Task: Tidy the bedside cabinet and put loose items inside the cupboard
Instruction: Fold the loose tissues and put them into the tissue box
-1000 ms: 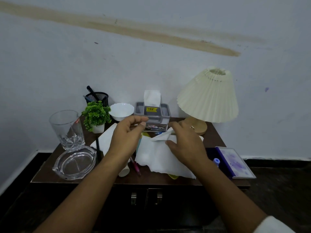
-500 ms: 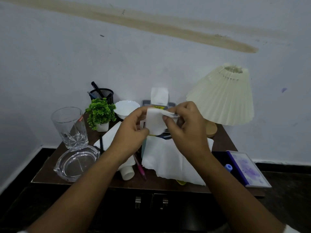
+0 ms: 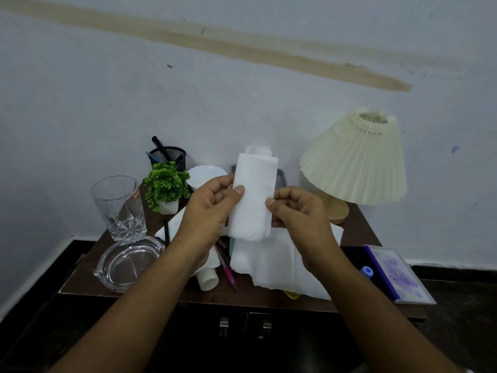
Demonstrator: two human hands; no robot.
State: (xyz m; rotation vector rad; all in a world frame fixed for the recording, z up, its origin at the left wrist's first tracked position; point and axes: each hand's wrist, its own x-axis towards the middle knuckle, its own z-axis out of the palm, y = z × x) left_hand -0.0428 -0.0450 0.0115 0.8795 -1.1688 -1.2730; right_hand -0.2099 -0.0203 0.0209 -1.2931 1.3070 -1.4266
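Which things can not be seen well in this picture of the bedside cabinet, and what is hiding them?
Head view, the only view:
- Tissue box: mostly hidden behind the folded tissue held by the left hand and right hand.
- Yellow item: only an edge shows under the loose tissue.
- Cupboard doors: too dark; only the metal handles show.
- Glass: its red label is too small to read.
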